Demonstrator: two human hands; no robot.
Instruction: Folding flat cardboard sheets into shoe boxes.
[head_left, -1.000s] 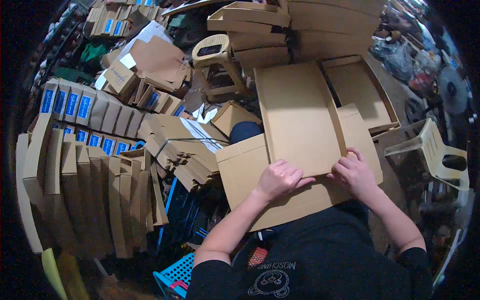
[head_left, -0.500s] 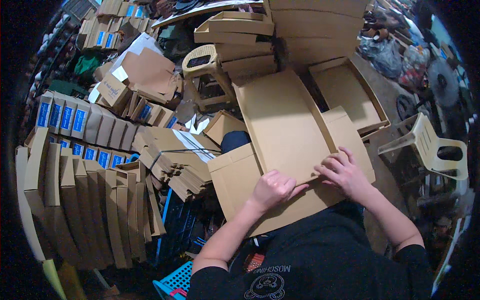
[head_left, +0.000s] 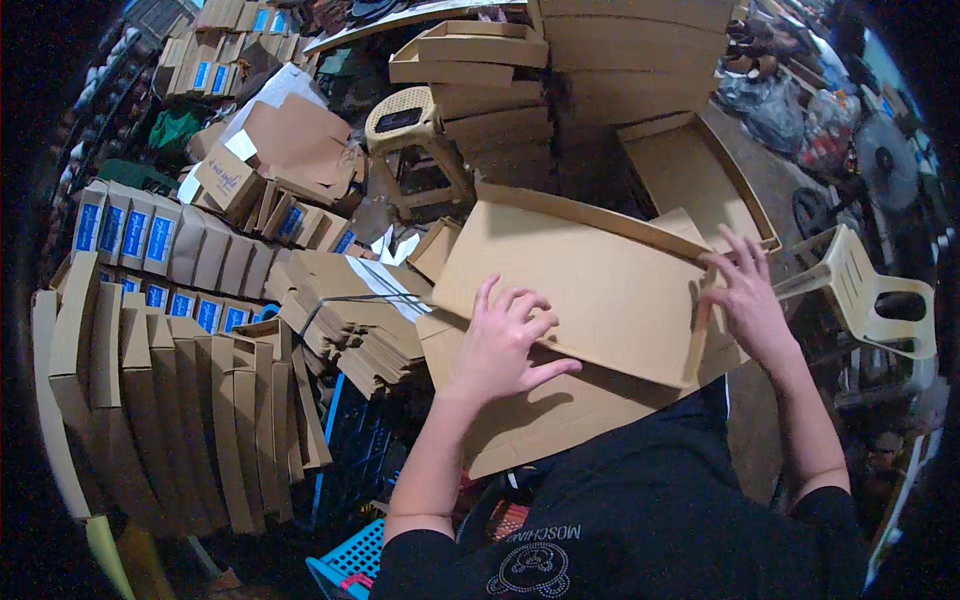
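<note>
A shallow cardboard tray lies askew in front of me, with folded-up walls at its far, right and near sides. Beneath it rests a flat cardboard sheet, close against my body. Over the tray's near left part, my left hand is open, its fingers spread and thumb stretched out. My right hand grips the right wall near the far right corner, fingers over the outer side and thumb inside. The tray's left end shows no raised wall.
Another cardboard tray lies beyond on the right, by a tall stack of trays. A strapped bundle of flat cardboard and upright folded boxes crowd the left. Plastic stools stand behind, and a pale plastic chair on the right.
The tray has turned from lengthwise to crosswise on the sheet. My left hand has let go of the near edge and spread its fingers. My right hand has moved right, onto the side wall.
</note>
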